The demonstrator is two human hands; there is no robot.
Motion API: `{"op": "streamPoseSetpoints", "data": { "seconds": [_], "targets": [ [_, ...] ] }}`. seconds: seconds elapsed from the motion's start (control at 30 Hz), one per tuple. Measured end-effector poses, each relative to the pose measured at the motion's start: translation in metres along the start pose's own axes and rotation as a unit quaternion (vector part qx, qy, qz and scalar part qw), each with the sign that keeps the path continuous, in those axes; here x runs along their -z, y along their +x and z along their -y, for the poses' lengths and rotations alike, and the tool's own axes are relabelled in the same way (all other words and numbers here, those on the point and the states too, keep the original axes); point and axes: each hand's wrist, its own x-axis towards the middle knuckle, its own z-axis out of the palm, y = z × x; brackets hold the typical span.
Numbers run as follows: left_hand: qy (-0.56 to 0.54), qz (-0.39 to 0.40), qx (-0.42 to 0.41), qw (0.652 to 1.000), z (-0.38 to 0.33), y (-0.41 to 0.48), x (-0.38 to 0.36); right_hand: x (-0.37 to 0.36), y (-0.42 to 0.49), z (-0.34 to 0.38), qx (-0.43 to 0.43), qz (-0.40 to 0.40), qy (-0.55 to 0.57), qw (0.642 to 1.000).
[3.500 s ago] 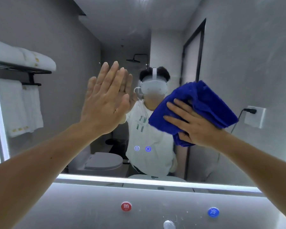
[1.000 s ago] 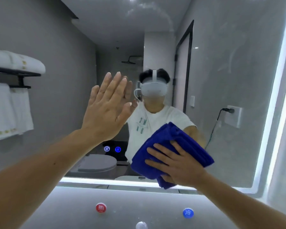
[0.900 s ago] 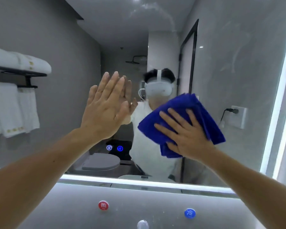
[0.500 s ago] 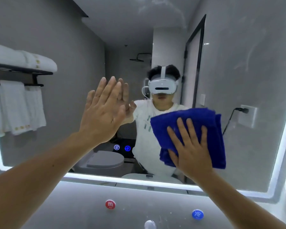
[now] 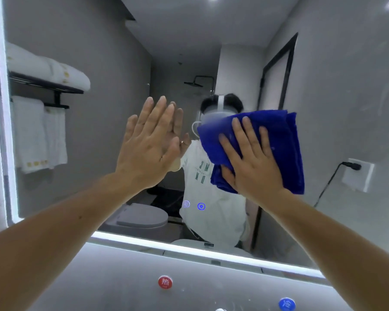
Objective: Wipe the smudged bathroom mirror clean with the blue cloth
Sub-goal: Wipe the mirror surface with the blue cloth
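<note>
You face a bathroom mirror with a glowing white band along its left and bottom edges. Both of your bare arms reach forward to the glass.

Your left hand is raised flat against the mirror, left of centre. Its grip is open and holds nothing, with the fingers straight, close together and pointing up, meeting their own reflection.

Your right hand is just to the right of it, at about the same height. It presses the blue cloth flat onto the glass, fingers spread and straight on top of it, so this grip is open too. The cloth is folded into a thick pad. It sticks out above and to the right of the hand and covers part of your reflected headset.

The mirror reflects your white T-shirt, white towels hanging under a dark rack on the left, a toilet with its lid down low in the middle, and a wall socket with a black plug on the right. Two small lit icons glow on the glass below your hands. Faint streaks show on the glass at the far right.

Below the mirror, a grey surface carries a round red button and a round blue button.
</note>
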Motion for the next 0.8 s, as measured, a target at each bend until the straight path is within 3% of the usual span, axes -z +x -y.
{"op": "streamPoseSetpoints", "data": {
  "seconds": [0.23,0.47,0.67,0.8],
  "targets": [
    [0.029,0.011,0.022,0.999,0.055,-0.026,-0.001,-0.006,0.036,0.08,0.12,-0.006,0.014,0.993],
    [0.069,0.025,0.096,0.993,0.105,-0.052,0.022,-0.011,0.06,0.133,0.198,0.021,0.003,0.98],
    [0.062,0.024,0.086,0.994,0.097,-0.046,0.031,-0.009,0.062,0.095,0.238,-0.017,0.043,0.97],
    [0.056,0.023,0.065,0.996,0.088,-0.037,0.027,-0.003,0.049,0.029,0.165,-0.056,0.07,0.982]
  ]
}}
